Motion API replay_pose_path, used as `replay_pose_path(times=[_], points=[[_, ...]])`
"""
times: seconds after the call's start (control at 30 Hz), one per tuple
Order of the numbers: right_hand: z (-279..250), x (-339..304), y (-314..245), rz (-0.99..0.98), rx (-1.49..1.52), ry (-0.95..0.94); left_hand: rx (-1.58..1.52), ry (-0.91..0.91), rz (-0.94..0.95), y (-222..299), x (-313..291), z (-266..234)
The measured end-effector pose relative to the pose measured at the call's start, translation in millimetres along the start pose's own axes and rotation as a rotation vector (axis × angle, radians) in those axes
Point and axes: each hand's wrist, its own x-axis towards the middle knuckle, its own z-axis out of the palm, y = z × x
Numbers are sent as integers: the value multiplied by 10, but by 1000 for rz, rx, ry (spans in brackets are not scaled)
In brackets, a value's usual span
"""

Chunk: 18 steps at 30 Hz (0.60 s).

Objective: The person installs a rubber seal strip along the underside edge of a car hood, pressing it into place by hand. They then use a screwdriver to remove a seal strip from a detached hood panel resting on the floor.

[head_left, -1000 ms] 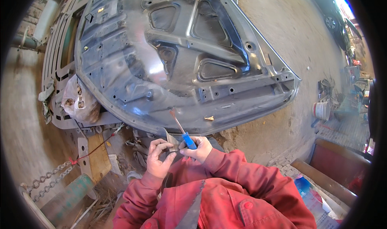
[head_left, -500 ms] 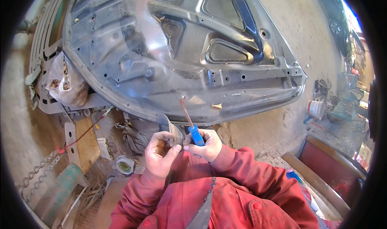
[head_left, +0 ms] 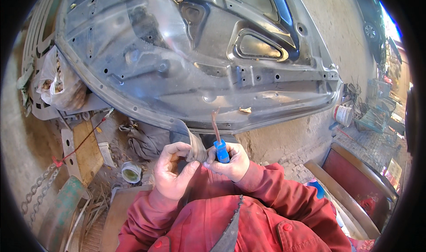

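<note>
A large dark grey car hood (head_left: 208,85) lies with its ribbed inner side up in front of me. From its near edge a grey flexible strip (head_left: 196,146) curls toward me, its end bent over. My left hand (head_left: 171,174) is closed on this strip, thumb and fingers pinching its end. My right hand (head_left: 237,165) is wrapped round the blue handle of a pry tool (head_left: 222,151). The tool's rusty shaft points away over the hood's near edge. The thumb side of my right hand is close beside the strip; whether it touches is hard to see.
Left are a plastic bag (head_left: 62,85), a slatted metal part (head_left: 37,43), a chain (head_left: 37,192) and a cup (head_left: 131,172). A dark cloth (head_left: 148,141) lies under the hood's near edge. Right stand a white bucket (head_left: 343,115) and a red-seated wooden chair (head_left: 355,181).
The view has shifted slightly. The strip's end is now bent over more between my hands, and the pry tool has tipped more upright. Both hands keep their hold.
</note>
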Motion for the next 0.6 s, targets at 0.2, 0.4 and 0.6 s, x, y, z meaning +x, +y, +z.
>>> replay_pose_path(times=[0.2, 0.4, 0.6], points=[[14, 33, 2, -26, -11, -11, 24, -6, -24, 50, 19, -30], [28, 37, -76, 62, 51, -24, 38, 23, -46, 137, 125, -61], [28, 66, -211, 140, 69, -29, 47, 44, -6, 189, 199, -42]])
